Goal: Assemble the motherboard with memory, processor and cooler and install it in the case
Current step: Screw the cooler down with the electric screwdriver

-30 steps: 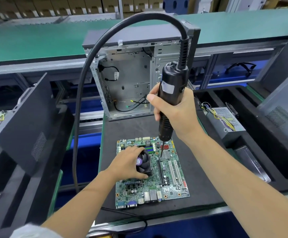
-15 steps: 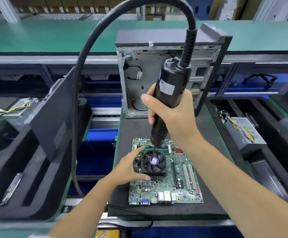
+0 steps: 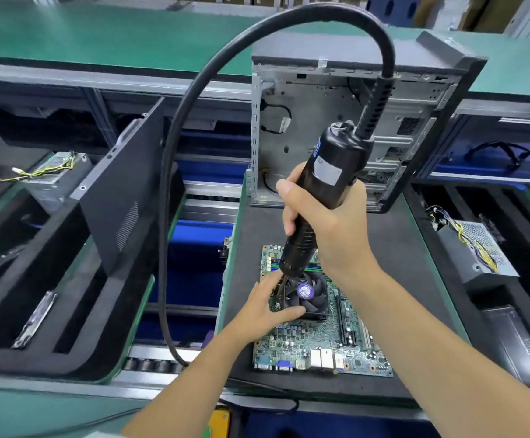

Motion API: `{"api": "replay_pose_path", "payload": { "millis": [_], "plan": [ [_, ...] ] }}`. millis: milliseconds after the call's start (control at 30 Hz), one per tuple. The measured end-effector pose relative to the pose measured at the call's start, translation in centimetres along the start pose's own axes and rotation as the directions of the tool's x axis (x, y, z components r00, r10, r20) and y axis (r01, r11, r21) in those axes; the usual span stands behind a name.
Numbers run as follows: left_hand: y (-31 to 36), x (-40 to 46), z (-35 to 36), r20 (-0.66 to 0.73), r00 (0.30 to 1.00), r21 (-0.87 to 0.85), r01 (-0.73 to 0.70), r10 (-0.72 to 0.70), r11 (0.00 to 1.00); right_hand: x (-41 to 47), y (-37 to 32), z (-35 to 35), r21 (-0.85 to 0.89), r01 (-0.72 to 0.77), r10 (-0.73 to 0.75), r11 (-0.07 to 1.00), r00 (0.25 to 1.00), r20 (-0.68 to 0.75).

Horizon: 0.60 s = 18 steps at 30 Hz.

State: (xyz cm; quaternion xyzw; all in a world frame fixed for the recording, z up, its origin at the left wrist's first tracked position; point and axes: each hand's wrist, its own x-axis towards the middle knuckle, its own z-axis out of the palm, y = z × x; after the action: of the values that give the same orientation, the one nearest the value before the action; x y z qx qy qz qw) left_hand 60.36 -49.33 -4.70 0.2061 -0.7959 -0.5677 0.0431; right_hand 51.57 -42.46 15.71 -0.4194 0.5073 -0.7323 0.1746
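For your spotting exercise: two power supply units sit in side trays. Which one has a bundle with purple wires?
The right-hand power supply unit; the left power supply unit shows yellow wires.

Motherboard (image 3: 317, 346) and case (image 3: 349, 128) on black mat (image 3: 396, 248)
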Motion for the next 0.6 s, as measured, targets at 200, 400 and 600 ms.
{"api": "replay_pose_path", "payload": {
  "millis": [200, 400, 600],
  "plan": [
    [-0.42, 0.07, 0.44, -0.025, 0.999, -0.046, 0.041, -0.042, 0.998, -0.05, -0.07, 0.06, -0.028, -0.003, 0.003, 1.0, 1.0, 0.003],
    [-0.65, 0.06, 0.6, -0.033, 0.998, -0.069, 0.052, -0.055, 0.996, -0.26, -0.15, 0.03, -0.034, -0.001, 0.001, 0.999, 1.0, 0.002],
    [-0.71, 0.08, 0.58, -0.032, 0.999, -0.078, 0.031, -0.034, 0.996, -0.19, -0.16, 0.19, -0.025, -0.005, 0.005, 1.0, 1.0, 0.005]
  ]
}}
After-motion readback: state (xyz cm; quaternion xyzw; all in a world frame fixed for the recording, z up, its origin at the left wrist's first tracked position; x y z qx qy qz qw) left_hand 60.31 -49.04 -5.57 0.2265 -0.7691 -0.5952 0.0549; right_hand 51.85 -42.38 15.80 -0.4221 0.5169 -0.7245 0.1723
